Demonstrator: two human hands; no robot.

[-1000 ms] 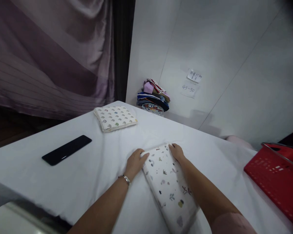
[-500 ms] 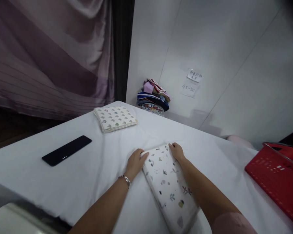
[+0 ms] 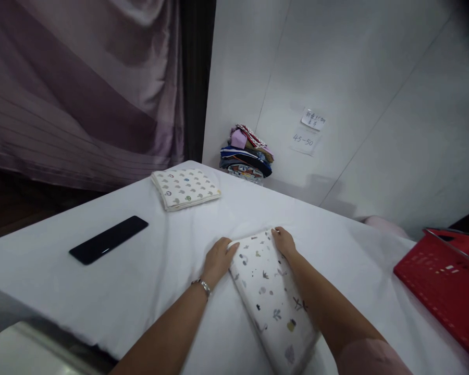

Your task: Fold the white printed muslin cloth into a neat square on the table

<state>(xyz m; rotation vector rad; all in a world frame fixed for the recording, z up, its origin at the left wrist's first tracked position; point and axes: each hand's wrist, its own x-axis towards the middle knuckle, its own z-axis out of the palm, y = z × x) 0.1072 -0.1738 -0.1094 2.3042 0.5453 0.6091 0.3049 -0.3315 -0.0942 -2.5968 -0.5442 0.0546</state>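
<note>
A white cloth printed with small plants and shapes (image 3: 263, 291) lies folded into a long strip on the near part of the table. My left hand (image 3: 218, 260) grips its far left corner, thumb on top and the other fingers along the edge. At the far right corner, my right hand (image 3: 284, 242) pinches the same cloth; some of its fingers are hidden. My right forearm covers part of the cloth's right edge. Farther back on the left rests a second folded cloth (image 3: 187, 188), cream with a grey print, apart from both hands.
The table (image 3: 187, 234) has a white cover. A black phone-like slab (image 3: 109, 239) lies at left. Beyond the far edge is a stack of folded clothes (image 3: 246, 153) by the wall. A red plastic basket (image 3: 441, 281) stands at right. Paper notes (image 3: 312, 120) hang on the wall.
The view has shifted very slightly. Both hands keep their hold on the cloth's far corners, and the cloth has not visibly moved on the table.
</note>
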